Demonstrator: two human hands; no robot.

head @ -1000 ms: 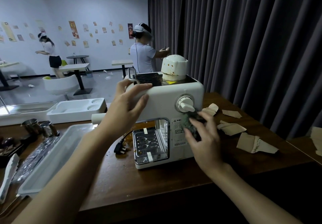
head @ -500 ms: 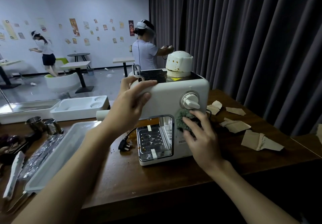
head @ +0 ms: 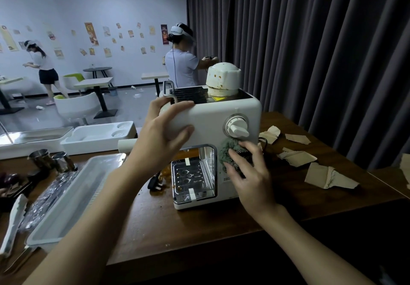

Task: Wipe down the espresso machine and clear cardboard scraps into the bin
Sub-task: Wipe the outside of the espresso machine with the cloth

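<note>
A white espresso machine (head: 213,118) stands on the brown wooden table (head: 177,222), with a round dial (head: 237,127) on its front and a stained white cup (head: 223,78) upside down on top. My left hand (head: 164,138) grips the machine's upper left corner. My right hand (head: 248,173) presses a grey-green cloth (head: 228,151) flat against the front panel just under the dial, fingers spread. Torn cardboard scraps (head: 326,177) lie on the table right of the machine, with more scraps (head: 296,157) behind them.
A long white tray (head: 73,196) lies left of the machine, with metal cups (head: 53,160) and tongs (head: 13,222) beyond it. A black plug (head: 155,185) sits by the machine's base. Two people with headsets stand in the room behind. A dark curtain hangs at the right.
My right hand has slid the cloth up the front panel, from beside the label to just under the dial. My left hand has kept its grip on the corner.
</note>
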